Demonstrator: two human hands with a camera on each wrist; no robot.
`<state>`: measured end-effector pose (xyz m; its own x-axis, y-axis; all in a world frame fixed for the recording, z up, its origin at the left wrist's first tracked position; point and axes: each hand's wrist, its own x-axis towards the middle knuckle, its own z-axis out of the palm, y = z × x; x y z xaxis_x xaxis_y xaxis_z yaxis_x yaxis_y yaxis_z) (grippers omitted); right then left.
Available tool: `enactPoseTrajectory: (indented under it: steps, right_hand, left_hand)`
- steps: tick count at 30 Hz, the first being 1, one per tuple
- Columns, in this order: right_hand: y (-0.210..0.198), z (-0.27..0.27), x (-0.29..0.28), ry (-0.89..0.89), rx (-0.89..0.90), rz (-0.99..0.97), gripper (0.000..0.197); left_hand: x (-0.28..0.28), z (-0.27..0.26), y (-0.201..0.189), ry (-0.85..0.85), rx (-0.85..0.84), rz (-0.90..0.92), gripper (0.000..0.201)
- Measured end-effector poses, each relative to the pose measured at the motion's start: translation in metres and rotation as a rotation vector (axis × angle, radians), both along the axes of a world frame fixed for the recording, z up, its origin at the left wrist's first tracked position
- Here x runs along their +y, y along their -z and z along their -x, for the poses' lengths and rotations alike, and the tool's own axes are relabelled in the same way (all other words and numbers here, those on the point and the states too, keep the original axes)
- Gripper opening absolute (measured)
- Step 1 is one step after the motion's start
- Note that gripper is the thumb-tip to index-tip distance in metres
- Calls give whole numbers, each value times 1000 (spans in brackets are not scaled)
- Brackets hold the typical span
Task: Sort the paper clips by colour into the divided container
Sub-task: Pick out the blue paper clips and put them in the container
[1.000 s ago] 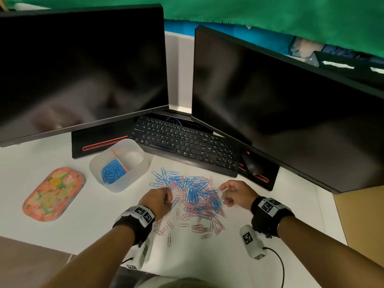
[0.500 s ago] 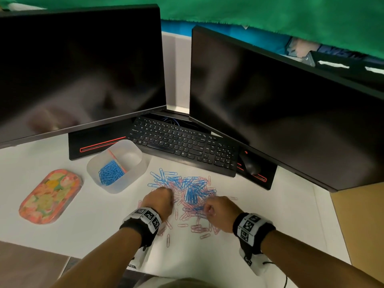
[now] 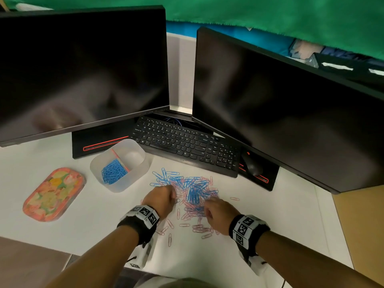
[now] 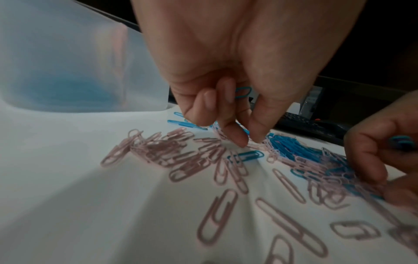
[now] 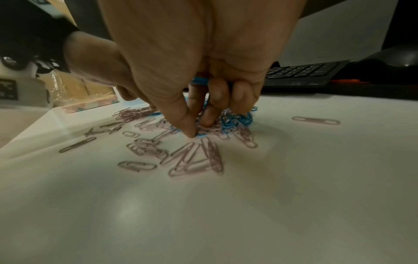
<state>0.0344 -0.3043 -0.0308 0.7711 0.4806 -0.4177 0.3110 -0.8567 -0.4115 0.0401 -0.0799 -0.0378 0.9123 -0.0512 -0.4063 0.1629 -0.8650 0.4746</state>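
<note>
Blue and pink paper clips (image 3: 193, 190) lie in a mixed pile on the white desk. A translucent divided container (image 3: 135, 157) stands to the pile's left, with blue clips (image 3: 113, 172) in its left compartment and no clips visible in the right one. My left hand (image 4: 248, 140) is at the pile's left edge. It keeps a blue clip (image 4: 243, 92) under curled fingers, and its thumb and forefinger pinch at the clips. My right hand (image 5: 196, 132) is on the pile's near right side. It holds blue clips (image 5: 200, 80) in its palm and its thumb tip presses on the pile.
A black keyboard (image 3: 187, 146) and mouse (image 3: 252, 167) lie just behind the pile, under two dark monitors. A flowered oval tin (image 3: 53, 194) sits at the left. Loose pink clips (image 3: 169, 239) trail toward the desk's near edge. A brown surface (image 3: 359, 215) borders the right.
My right hand has swung from the pile's right edge leftward onto its near side. The left hand has stayed at the left edge, shifting only slightly.
</note>
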Motion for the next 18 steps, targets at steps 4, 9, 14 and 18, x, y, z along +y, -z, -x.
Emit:
enactPoseTrajectory:
  steps: [4, 9, 14, 18]
  right_hand:
    - [-1, 2, 1, -15, -6, -26, 17]
    - [-1, 1, 3, 19, 41, -10, 21]
    - [0, -2, -2, 58, 71, 6, 21]
    - [2, -3, -6, 101, 80, -11, 15]
  left_hand:
    - [2, -2, 1, -57, 3, 99, 18]
    - [3, -5, -1, -89, 17, 207, 23]
    - [11, -4, -2, -196, 30, 310, 23]
    - [14, -1, -3, -277, -27, 400, 22]
